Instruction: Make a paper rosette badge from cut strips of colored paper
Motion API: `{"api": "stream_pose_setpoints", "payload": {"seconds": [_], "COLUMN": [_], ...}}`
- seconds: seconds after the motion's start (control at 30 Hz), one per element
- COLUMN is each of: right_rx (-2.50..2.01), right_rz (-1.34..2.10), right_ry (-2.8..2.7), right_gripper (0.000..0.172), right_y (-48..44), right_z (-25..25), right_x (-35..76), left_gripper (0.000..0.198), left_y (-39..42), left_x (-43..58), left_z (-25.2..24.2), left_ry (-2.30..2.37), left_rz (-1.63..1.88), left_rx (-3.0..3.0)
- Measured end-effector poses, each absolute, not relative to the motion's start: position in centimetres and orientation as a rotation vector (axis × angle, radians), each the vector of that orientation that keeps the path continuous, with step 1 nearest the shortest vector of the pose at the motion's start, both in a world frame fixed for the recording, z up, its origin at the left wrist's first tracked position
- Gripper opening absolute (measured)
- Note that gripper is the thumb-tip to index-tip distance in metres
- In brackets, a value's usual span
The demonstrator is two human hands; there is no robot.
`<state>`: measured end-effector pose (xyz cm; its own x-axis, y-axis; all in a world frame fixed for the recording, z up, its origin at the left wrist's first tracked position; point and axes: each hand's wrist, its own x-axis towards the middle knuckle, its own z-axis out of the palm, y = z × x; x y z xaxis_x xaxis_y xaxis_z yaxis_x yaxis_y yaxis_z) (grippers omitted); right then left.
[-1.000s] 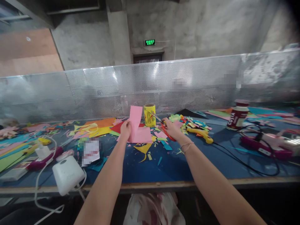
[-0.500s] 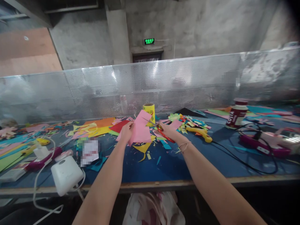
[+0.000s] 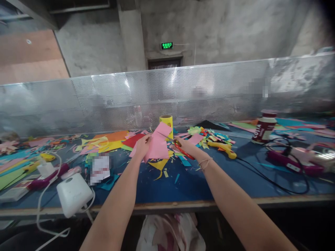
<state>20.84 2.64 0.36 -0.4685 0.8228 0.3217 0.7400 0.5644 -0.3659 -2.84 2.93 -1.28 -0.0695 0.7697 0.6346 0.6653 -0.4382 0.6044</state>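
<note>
While my left hand (image 3: pixel 142 145) pinches the left edge of a pink paper (image 3: pixel 158 146) and holds it tilted up just above the blue table (image 3: pixel 183 188), my right hand (image 3: pixel 186 145) grips red-handled scissors (image 3: pixel 178 144) just to the right. The blades are parted, pointing left at the paper's far edge. A yellow roll (image 3: pixel 166 122) stands just behind the paper. Coloured scraps (image 3: pixel 161 164) lie all around. A yellow glue gun (image 3: pixel 222 148) lies right of my right hand. A bottle (image 3: pixel 264 130) stands far right, and a white box (image 3: pixel 74 194) sits near left.
</note>
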Motion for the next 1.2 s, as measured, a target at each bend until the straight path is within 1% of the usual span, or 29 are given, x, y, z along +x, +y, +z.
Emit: {"api": "stream_pose_setpoints", "payload": {"seconds": [0.5, 0.97, 1.2], "right_rx": [-1.211, -1.154, -1.16], "right_rz": [0.289, 0.251, 0.283], "right_ry": [-2.345, -2.346, -2.339], "right_gripper": [0.035, 0.04, 0.038], "right_y": [2.8, 2.84, 2.35], "right_z": [0.11, -0.16, 0.29], "right_x": [20.77, 20.84, 20.71], "left_gripper": [0.021, 0.025, 0.025], "left_y": [3.12, 2.88, 2.81], "left_x": [-2.92, -2.76, -2.71], "left_z": [-1.21, -0.95, -0.72], "left_ry": [1.653, 1.631, 1.672], "left_rz": [1.511, 1.515, 1.511], "left_rx": [2.067, 2.053, 2.021]}}
